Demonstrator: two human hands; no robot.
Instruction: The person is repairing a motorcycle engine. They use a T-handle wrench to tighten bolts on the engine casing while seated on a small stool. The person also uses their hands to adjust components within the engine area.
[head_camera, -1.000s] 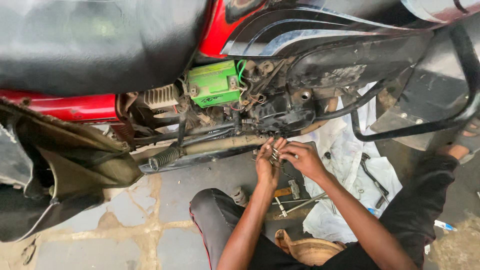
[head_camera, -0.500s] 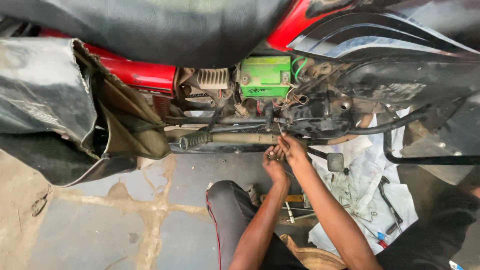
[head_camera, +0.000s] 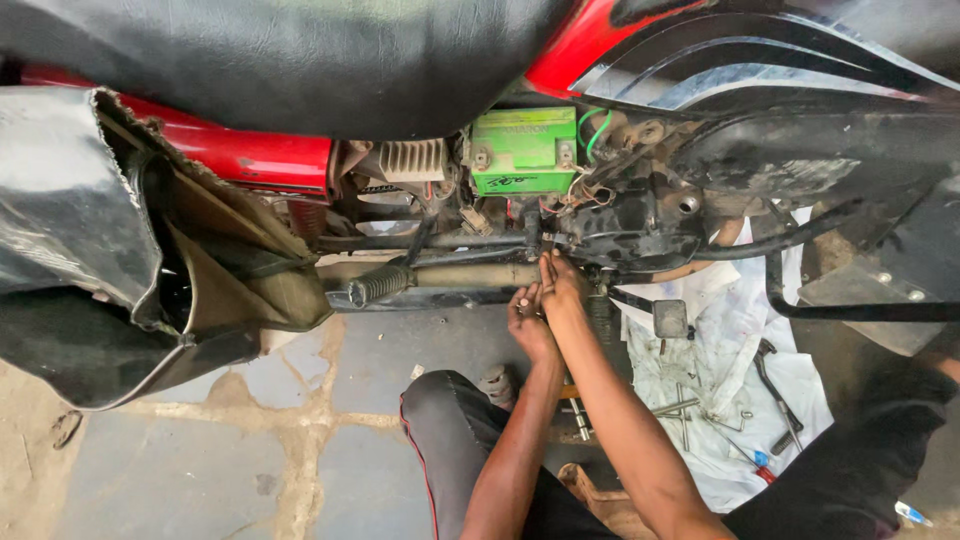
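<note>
Motorcycle frame (head_camera: 620, 235), dark and greasy, runs across the upper middle of the view under the black seat (head_camera: 300, 55) and red bodywork (head_camera: 250, 155); both hands work at its underside, just below the black housing. The right hand (head_camera: 562, 285) reaches up with its fingertips touching the frame near a bundle of wires (head_camera: 570, 195); its fingers are pinched together on something too small to make out. The left hand (head_camera: 528, 325) sits just beside and below it, fingers curled, and whether it holds anything I cannot tell.

Above the hands a green battery (head_camera: 523, 150) sits in its bay, with a finned grey part (head_camera: 412, 160) to its left. A ribbed footpeg (head_camera: 378, 287) sticks out left of the hands along the lower tube. A torn black cover (head_camera: 90, 250) hangs at far left. On the floor (head_camera: 200, 460), a white cloth (head_camera: 740, 400) at right carries loose tools (head_camera: 770, 370) and bolts. The person's dark-trousered knee (head_camera: 450, 430) rises between the forearms and the paved ground, and a black grab rail (head_camera: 860, 310) crosses at right.

Compared with half a second ago, the view sits slightly lower and to the right, so the battery appears further left, and the right hand has risen from beside the left to touch the frame.
</note>
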